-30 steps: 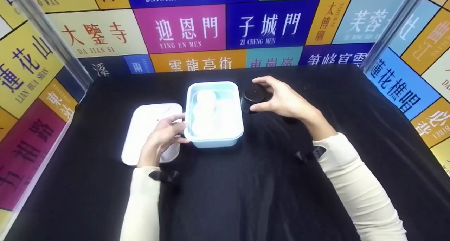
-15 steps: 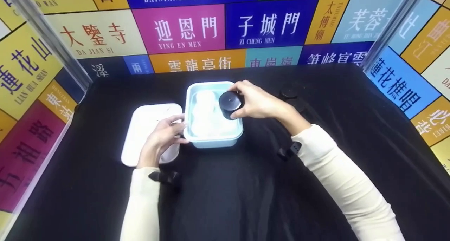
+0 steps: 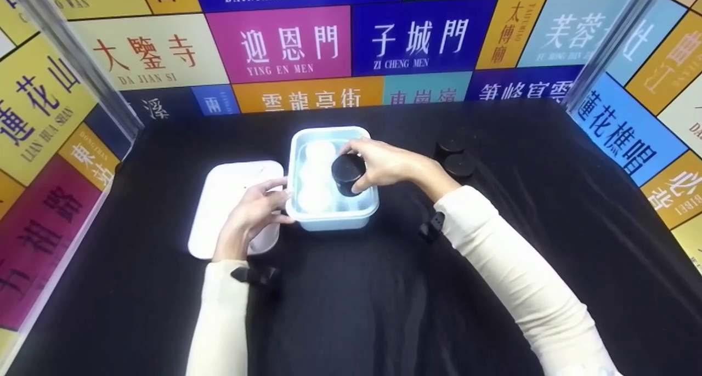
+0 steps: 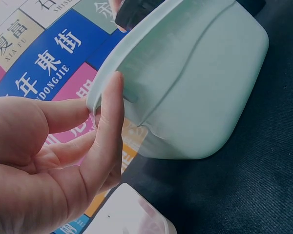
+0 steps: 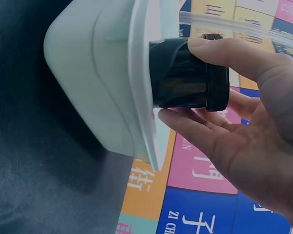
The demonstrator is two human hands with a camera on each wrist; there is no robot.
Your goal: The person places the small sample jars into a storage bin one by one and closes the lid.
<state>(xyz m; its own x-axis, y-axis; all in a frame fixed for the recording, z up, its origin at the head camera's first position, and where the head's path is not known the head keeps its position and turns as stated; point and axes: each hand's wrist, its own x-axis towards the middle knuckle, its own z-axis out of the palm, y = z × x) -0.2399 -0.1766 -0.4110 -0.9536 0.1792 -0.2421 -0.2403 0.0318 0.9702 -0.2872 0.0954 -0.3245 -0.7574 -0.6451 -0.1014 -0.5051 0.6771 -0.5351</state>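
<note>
A pale blue-green plastic container (image 3: 332,222) stands mid-table with rounded white shapes (image 3: 318,173) inside, washed out by glare. At its left side my left hand (image 3: 258,206) holds the rim, thumb and fingers at the edge in the left wrist view. My right hand (image 3: 384,162) grips a small black lidded jar (image 3: 348,170) between thumb and fingers, over the container's right half. Seen from the right wrist, the glossy jar (image 5: 180,73) has its base at the container's rim (image 5: 141,83), and its lower end is partly hidden.
Left of the container lies a flat white lid (image 3: 219,195), partly behind my left hand. Two more black round jars (image 3: 459,166) stand at the back right on the black cloth (image 3: 340,299). Printed panels (image 3: 279,41) wall in the back and sides.
My right hand has carried the black jar leftward from beside the container to over its right half. The two other black jars have come into sight. My left hand stays at the rim.
</note>
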